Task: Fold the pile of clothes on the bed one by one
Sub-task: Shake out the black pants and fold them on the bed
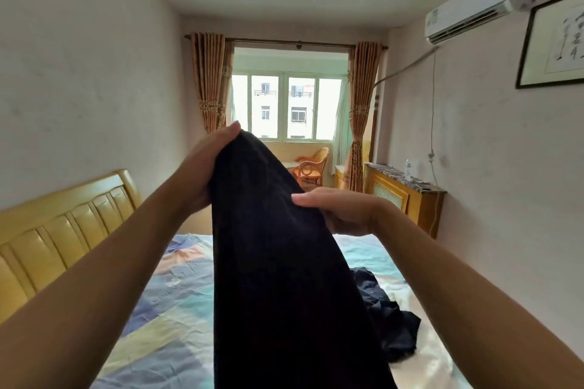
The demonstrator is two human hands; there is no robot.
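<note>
Black, finely ribbed cloth, a long garment (284, 262), hung down the centre of the frame, gripped at its top by the left hand (202, 167) and pinched lower by the right hand (341, 211). Behind, lower right, dark clothes (388, 319) lay crumpled on the patterned bed (170, 294).

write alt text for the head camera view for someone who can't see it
Two bare hands hold a long black garment up over a bed: the left hand grips its top edge, the right hand pinches its side. Another dark garment lies crumpled on the patterned bedsheet, with a curtained window beyond.
</note>
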